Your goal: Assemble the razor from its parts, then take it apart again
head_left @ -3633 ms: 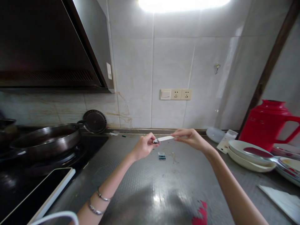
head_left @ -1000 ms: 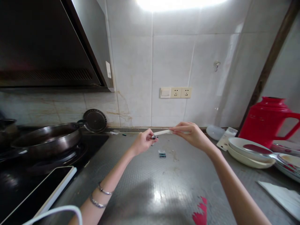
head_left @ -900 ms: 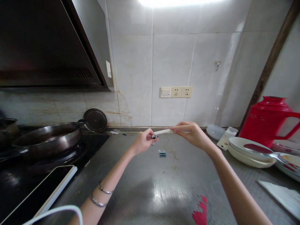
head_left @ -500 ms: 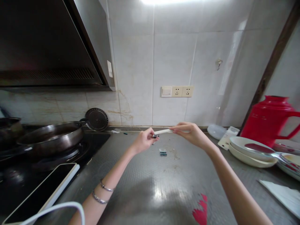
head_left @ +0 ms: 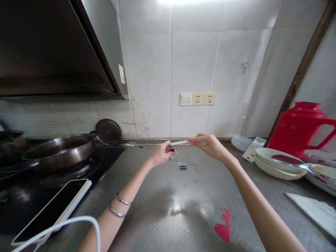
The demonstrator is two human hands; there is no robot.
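Pinching white stick above counter, using left hand on one end, right hand on other, both nearly closed. Gripping small shiny thing in left. From stick, seeing label on hood at 10 o'clock, marks on red jug at 3, too small for reading. Seeing spoon-like thing in white dish at 3, pan at 9 with inside unclear.

Table layout: cooktop left, dishes right.
I record the pan on the cooktop, the disc behind and right of it, the phone before it. My left hand and right hand hold the stick between them, above mid-table. The flask stands behind the dishes; the napkin lies before them.
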